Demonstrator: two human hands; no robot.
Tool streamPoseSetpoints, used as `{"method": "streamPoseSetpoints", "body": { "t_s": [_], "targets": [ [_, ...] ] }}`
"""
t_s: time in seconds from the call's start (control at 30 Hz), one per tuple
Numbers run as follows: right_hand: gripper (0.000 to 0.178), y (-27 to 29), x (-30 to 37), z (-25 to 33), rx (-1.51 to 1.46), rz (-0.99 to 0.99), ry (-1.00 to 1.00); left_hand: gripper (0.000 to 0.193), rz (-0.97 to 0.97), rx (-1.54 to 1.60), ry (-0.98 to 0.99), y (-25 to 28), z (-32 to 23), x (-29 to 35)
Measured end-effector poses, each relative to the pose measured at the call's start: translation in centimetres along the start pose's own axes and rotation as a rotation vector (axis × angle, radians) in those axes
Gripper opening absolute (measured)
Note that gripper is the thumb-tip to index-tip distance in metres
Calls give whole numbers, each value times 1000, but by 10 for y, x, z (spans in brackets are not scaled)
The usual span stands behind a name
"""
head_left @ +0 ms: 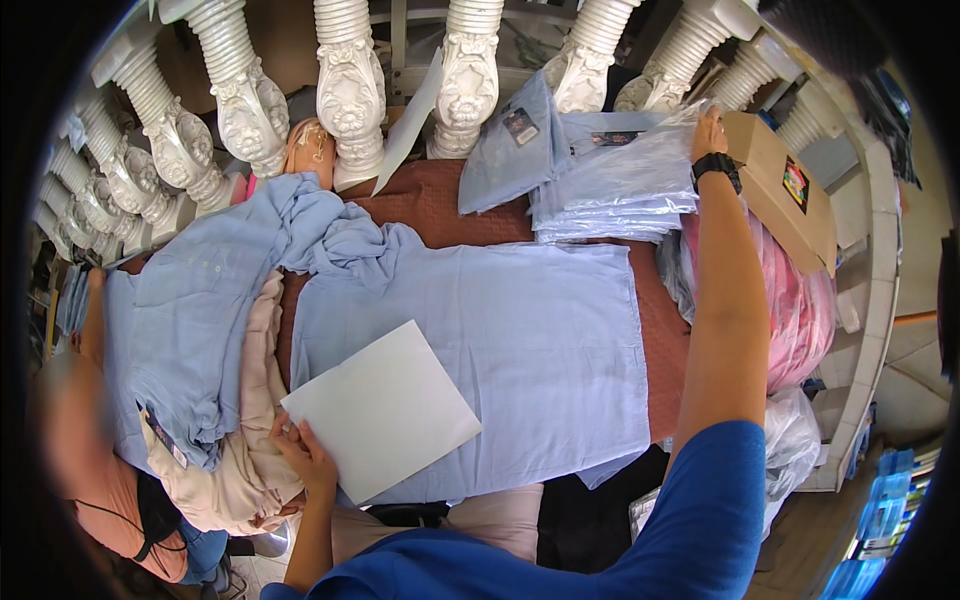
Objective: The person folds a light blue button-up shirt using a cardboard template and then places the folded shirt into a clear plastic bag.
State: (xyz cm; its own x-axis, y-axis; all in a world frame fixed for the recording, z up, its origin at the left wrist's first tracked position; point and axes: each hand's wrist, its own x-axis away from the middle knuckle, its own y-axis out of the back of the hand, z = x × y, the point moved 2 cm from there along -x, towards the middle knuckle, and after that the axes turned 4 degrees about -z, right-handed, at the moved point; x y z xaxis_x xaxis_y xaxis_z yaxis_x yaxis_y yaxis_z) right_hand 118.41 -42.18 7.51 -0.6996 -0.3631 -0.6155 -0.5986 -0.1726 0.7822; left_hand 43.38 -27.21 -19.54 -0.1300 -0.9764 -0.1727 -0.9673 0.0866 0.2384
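Observation:
My left hand (305, 455) is closed on the lower left edge of a white rectangular sheet (385, 410), probably card. The sheet lies tilted over a light blue shirt (560, 350) spread flat in front of me. My right arm reaches far forward to the right. There my right hand (708, 138), with a black watch on the wrist, closes its fingers at the corner of a clear plastic bag (670, 150). That bag rests on a pile of folded blue garments in plastic (600, 215). What exactly lies between those fingers is partly hidden.
A brown cloth (430, 195) covers the table. Blue shirts (190, 290) and cream garments (255, 450) are heaped at left, beside another person (120, 530). White carved balusters (350, 90) line the far side. A cardboard box (775, 180) and pink bagged goods (790, 310) stand right.

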Motion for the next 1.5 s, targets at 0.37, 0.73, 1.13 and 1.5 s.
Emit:
{"method": "streamPoseSetpoints", "body": {
  "t_s": [0.37, 0.73, 1.13, 1.5],
  "targets": [
    [73, -96, -24, -50, 1342, -154, 212, 28, 55, 10, 19, -18, 0, -5],
    [46, -82, -13, -7, -37, 21, 386, 28, 60, 14, 13, -17, 1, -3],
    [47, -39, 39, 80, -149, 320, 302, 29, 5, -11, 0, -6, 2, 1],
    [36, -6, 70, 101, -590, -130, 613, 35, 22, 31, -32, 1, 1, 0]
  ]
}}
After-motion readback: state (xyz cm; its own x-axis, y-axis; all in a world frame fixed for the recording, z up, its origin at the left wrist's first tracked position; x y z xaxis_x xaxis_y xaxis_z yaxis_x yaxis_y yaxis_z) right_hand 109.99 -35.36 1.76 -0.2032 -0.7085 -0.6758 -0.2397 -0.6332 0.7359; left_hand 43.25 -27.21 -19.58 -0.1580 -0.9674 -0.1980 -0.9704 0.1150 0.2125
